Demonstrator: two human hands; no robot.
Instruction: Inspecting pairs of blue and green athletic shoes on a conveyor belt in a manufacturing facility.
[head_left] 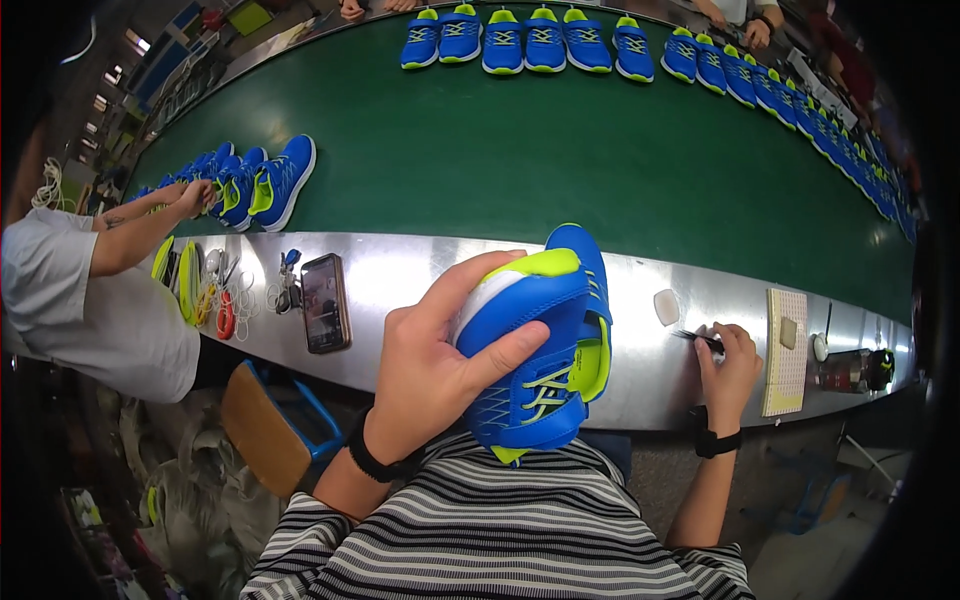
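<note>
My left hand [425,350] grips a blue sneaker [530,310] with lime-green trim and pale laces, fingers and thumb wrapped round its toe end. The sneaker is raised in front of my striped shirt, its toe pointing away and its strap towards me. Just behind it on the right, partly hidden, is a second blue sneaker [598,275] with a lime lining. Over the metal ledge, my right hand [730,365] pinches a small black brush [712,343], its thin bristles pointing left. A whitish rounded block [666,307] lies just beyond the bristles.
Blue sneakers [543,42] line the far side of the green belt [430,150]. A co-worker's hand [200,197] touches sneakers at left. On the metal ledge [640,385] lie a phone [326,303], orange-handled scissors [226,314], a perforated pad [786,375] and a dark jar [848,371].
</note>
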